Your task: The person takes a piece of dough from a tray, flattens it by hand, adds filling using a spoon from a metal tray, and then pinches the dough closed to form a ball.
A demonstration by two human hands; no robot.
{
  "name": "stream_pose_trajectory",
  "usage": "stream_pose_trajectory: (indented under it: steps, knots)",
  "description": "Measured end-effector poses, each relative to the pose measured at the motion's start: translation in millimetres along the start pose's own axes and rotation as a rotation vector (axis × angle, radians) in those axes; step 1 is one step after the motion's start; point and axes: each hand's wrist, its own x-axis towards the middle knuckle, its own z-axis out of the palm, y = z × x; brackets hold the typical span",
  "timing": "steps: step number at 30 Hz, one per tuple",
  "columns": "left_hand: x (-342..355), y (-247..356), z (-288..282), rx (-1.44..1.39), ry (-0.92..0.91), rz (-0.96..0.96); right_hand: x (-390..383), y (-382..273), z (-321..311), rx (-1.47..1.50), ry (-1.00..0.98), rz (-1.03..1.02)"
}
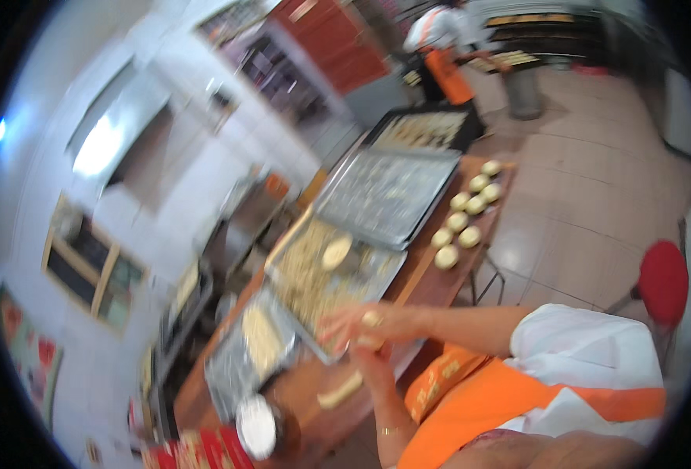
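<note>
My right hand point(353, 323) and my left hand point(369, 361) meet over the near edge of the wooden table point(298, 414). They are pressed around a small pale lump point(369, 341) that looks like dough, mostly hidden by the fingers and blurred. Just below them a short strip of pale dough point(341, 391) lies on the wood. A shallow tray of crumbly tan filling point(302, 285) sits beyond my hands, with a pale oval piece point(336, 252) on top. Left of the hands, a long dough slab point(261, 340) rests on a plastic-covered tray point(232, 367).
Several round dough balls point(470, 207) line the table's right side. Farther off are a metal tray point(388, 187) and a dark tray of pieces point(423, 129). A tub of white contents point(256, 426), red packaging point(205, 449), red stool point(662, 281) and a co-worker point(443, 59) are around.
</note>
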Motion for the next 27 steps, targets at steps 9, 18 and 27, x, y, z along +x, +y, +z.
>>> stream_pose_trajectory:
  steps: [9,18,27]
  knots:
    - [-2.6,-10.4,2.7,0.023,-0.067,-0.145,-14.4,25.4,-7.2,-0.164,0.135,-0.366]
    - [-4.5,-1.7,2.5,-0.131,-0.061,-0.094,-7.4,19.1,2.8,-0.014,0.101,-0.152]
    - [-16.1,35.8,36.7,0.012,-0.135,-0.007,-19.9,18.9,-10.5,0.022,0.008,0.116]
